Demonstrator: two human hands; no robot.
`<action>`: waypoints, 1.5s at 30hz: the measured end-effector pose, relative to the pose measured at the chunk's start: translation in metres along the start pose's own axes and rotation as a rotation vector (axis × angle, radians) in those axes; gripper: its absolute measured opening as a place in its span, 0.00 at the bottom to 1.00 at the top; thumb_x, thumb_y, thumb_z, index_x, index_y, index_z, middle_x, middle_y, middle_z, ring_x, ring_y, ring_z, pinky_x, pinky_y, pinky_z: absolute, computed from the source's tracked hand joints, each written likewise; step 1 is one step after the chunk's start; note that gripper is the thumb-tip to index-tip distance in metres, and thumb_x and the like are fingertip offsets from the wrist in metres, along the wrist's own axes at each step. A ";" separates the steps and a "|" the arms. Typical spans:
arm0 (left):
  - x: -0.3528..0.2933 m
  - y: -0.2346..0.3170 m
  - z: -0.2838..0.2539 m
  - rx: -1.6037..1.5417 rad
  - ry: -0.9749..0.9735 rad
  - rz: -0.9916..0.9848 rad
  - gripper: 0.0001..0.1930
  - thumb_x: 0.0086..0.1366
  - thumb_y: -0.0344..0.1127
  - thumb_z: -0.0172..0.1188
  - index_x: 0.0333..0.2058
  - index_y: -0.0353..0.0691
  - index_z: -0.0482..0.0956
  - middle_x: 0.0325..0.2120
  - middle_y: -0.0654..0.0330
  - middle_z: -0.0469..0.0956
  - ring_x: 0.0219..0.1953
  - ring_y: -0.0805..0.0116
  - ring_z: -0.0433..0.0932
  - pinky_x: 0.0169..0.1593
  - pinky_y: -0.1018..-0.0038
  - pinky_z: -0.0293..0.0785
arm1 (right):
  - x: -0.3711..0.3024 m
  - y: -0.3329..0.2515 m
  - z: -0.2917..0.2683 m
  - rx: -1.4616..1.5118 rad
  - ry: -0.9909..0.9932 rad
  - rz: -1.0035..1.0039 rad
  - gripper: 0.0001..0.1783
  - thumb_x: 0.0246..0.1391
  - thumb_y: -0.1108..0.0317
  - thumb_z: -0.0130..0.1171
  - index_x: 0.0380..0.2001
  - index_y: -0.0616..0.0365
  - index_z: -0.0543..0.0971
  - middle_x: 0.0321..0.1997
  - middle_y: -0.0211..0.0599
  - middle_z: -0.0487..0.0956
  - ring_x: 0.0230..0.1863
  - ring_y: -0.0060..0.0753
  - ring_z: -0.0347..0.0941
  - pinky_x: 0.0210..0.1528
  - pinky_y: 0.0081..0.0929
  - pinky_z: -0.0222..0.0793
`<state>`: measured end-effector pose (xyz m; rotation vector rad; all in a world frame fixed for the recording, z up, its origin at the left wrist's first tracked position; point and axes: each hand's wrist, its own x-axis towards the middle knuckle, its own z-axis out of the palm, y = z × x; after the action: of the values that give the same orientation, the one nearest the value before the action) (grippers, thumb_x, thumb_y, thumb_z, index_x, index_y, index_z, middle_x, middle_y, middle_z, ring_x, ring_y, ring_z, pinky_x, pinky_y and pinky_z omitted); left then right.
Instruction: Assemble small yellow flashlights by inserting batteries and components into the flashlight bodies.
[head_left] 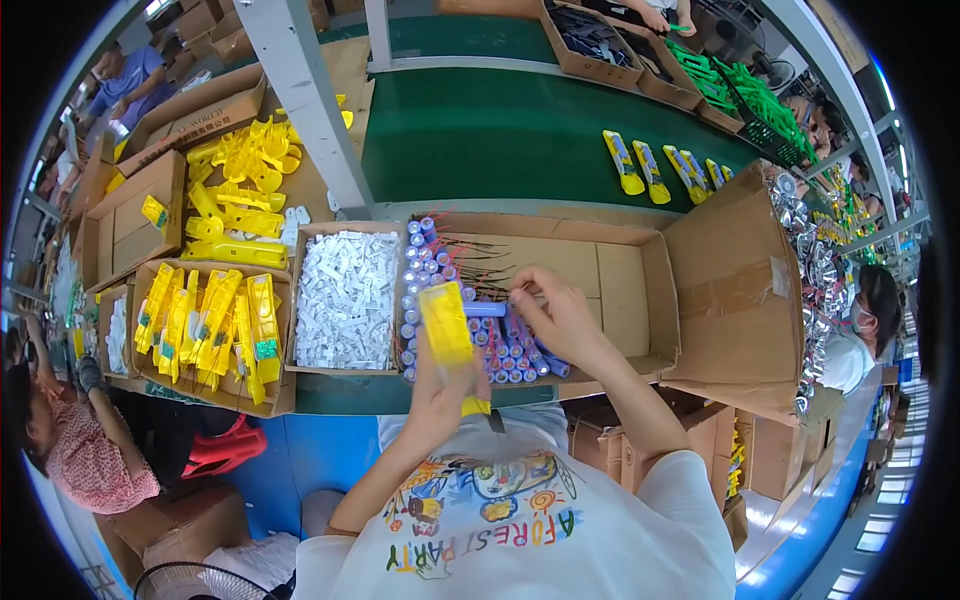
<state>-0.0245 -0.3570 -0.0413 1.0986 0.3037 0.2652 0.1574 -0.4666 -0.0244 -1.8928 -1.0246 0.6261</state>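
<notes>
My left hand (pixel 446 388) grips a yellow plastic housing (pixel 446 325), held upright above the front of a cardboard box; motion blurs it somewhat. To its right, my right hand (pixel 558 318) hovers over the same box with thumb and fingertips pinched together; whatever they hold is too small to make out. Beneath both hands, blue-violet cylindrical battery cells (pixel 515 362) with thin red and black wires fill the box's left part. One battery cell (pixel 485 309) lies sideways between the hands.
Left of the cells stands a box of small white parts (pixel 347 300), then a box of yellow housings (pixel 205 325). Yellow shells (pixel 250 160) lie behind. Several finished-looking yellow pieces (pixel 652 172) rest on the green conveyor (pixel 480 130). A tall cardboard flap (pixel 735 290) rises at right.
</notes>
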 end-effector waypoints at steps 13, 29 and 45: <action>-0.010 0.014 -0.020 -0.201 0.082 -0.079 0.23 0.63 0.22 0.45 0.56 0.41 0.54 0.34 0.57 0.69 0.28 0.68 0.73 0.33 0.71 0.74 | 0.037 -0.044 -0.010 -0.394 0.151 -0.484 0.12 0.46 0.70 0.65 0.38 0.56 0.80 0.37 0.38 0.80 0.38 0.43 0.77 0.44 0.36 0.74; -0.006 0.014 -0.031 -0.132 0.092 -0.029 0.26 0.62 0.23 0.47 0.58 0.38 0.49 0.36 0.56 0.67 0.30 0.71 0.73 0.34 0.74 0.73 | 0.002 -0.050 0.058 -0.566 0.014 -0.943 0.31 0.35 0.75 0.63 0.50 0.68 0.75 0.56 0.46 0.74 0.58 0.45 0.71 0.58 0.35 0.71; -0.043 0.032 -0.100 -0.539 0.509 0.179 0.31 0.62 0.25 0.47 0.63 0.48 0.52 0.35 0.59 0.68 0.27 0.68 0.69 0.34 0.69 0.72 | 0.115 -0.077 0.127 -0.263 -0.382 -0.460 0.10 0.49 0.74 0.57 0.35 0.53 0.82 0.40 0.38 0.80 0.46 0.42 0.77 0.43 0.33 0.75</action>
<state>-0.1033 -0.2755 -0.0505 0.5101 0.5491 0.7449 0.0936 -0.2897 -0.0228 -1.6944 -1.7993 0.6108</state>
